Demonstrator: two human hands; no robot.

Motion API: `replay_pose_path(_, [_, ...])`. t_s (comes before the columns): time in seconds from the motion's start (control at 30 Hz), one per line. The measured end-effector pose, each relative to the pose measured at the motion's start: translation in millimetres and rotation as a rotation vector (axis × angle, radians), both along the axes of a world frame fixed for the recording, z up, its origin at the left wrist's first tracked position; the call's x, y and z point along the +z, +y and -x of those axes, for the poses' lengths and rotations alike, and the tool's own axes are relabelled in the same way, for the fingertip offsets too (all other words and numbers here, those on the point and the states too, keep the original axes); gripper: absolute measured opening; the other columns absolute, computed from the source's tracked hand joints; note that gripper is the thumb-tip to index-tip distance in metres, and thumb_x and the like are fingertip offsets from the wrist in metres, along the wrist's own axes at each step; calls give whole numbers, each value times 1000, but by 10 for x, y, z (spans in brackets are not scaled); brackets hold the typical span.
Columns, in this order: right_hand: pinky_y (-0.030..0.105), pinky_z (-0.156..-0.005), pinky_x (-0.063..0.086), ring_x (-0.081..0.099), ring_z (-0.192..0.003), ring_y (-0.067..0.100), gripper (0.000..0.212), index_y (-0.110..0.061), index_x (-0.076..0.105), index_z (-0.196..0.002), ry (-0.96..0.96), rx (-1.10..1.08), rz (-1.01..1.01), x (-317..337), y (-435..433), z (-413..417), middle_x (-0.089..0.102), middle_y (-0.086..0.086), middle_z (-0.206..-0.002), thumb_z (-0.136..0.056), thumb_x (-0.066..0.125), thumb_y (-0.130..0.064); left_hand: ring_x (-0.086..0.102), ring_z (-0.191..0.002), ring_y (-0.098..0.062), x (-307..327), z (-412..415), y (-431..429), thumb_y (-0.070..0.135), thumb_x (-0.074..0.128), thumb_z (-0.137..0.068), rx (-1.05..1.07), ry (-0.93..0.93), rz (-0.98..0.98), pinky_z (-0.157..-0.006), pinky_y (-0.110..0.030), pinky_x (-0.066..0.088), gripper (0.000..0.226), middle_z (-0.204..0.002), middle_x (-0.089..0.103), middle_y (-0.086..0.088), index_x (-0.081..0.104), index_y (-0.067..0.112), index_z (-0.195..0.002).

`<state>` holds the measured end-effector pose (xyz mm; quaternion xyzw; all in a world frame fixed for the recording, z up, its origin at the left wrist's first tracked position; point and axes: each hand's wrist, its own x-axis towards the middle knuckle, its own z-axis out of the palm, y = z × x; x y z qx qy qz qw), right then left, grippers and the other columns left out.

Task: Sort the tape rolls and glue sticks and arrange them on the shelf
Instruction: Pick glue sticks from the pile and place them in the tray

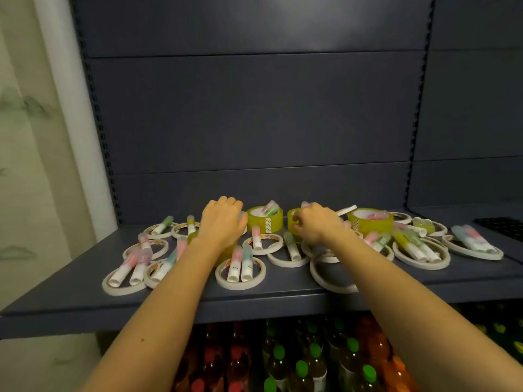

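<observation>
Yellow-green tape rolls [265, 219] and pastel glue sticks [240, 263] lie jumbled mid-frame on a grey shelf [85, 281], awaiting sorting. Left hand [222, 220] reaches palm-down, grasp unclear; right hand [314, 223] curls around one roll [292, 222], seemingly to lift it.

Flat white rings of masking tape [240, 275] and pastel-capped white glue sticks [234, 263] lie jumbled across the dark grey metal shelf [70, 290] around both hands, with thick yellow-green tape rolls [265, 220] standing just beyond the knuckles.
</observation>
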<state>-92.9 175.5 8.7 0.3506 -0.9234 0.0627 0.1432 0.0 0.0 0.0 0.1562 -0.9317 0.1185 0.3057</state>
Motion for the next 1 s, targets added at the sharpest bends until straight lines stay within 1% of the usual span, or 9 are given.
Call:
replay_pose_path(0.2, [39, -95, 41, 41, -126, 29, 76, -11, 41, -135, -79, -215, 6, -125, -269, 118, 37, 12, -139, -79, 58, -59, 60, -96, -25, 11, 198, -16, 30, 42, -94, -53, -34, -195, -74, -35, 44, 31, -105, 66, -8, 65, 11, -105])
replay_pose_path(0.33, [40, -104, 33, 28, -134, 29, 88, -9, 30, -142, -168, -263, 28, -173, -402, 207, 22, 12, -147, -77, 61, -60, 61, -84, -25, 55, 293, -51, 31, 44, -93, -14, -114, -250, -68, -32, 42, 30, -96, 68, -9, 65, 10, -98])
replay_pose_path(0.43, [41, -101, 36, 32, -134, 30, 72, -13, 44, -134, -221, -244, 52, -82, -433, 250, 31, 14, -146, -81, 57, -58, 60, -86, -26, 99, 383, -94, 34, 47, -92, 26, -168, -329, -71, -34, 44, 30, -97, 66, -10, 63, 10, -97])
replay_pose_path(0.53, [36, -77, 42, 54, -99, 27, 46, -16, 56, -95, -238, -188, 172, 75, -372, 315, 60, 10, -118, -82, 53, -60, 58, -89, -25, 108, 482, -128, 42, 51, -90, 81, -215, -363, -71, -33, 41, 36, -101, 65, -8, 63, 11, -102])
replay_pose_path(0.6, [34, -73, 40, 55, -91, 26, 52, -13, 61, -96, -243, -177, 243, 150, -304, 336, 63, 8, -107, -81, 54, -62, 56, -85, -23, 97, 562, -124, 48, 53, -88, 111, -254, -358, -71, -33, 40, 40, -102, 65, -8, 62, 11, -102])
replay_pose_path(0.67, [34, -74, 41, 59, -95, 28, 52, -13, 65, -103, -223, -173, 298, 189, -231, 327, 65, 7, -105, -82, 55, -60, 54, -84, -22, 78, 639, -105, 53, 55, -85, 129, -310, -367, -72, -32, 40, 45, -103, 64, -6, 60, 12, -104])
replay_pose_path(0.73, [34, -74, 44, 61, -94, 27, 45, -14, 67, -95, -202, -162, 338, 199, -157, 311, 67, 6, -100, -83, 55, -55, 58, -94, -23, 55, 701, -96, 56, 57, -82, 145, -370, -396, -74, -32, 40, 50, -108, 63, -5, 59, 14, -109])
replay_pose_path(0.9, [34, -73, 48, 63, -86, 25, 33, -22, 64, -85, -168, -157, 413, 177, 37, 277, 63, 1, -86, -84, 54, -53, 58, -105, -25, -32, 765, -86, 48, 66, -77, 143, -443, -462, -76, -32, 41, 52, -115, 61, -5, 55, 15, -117])
replay_pose_path(1.0, [33, -73, 46, 59, -84, 21, 34, -20, 67, -89, -151, -176, 441, 200, 190, 278, 63, -1, -83, -85, 54, -52, 60, -100, -27, 25, 767, -106, 44, 66, -78, 77, -379, -551, -78, -35, 47, 45, -108, 62, -11, 59, 10, -106])
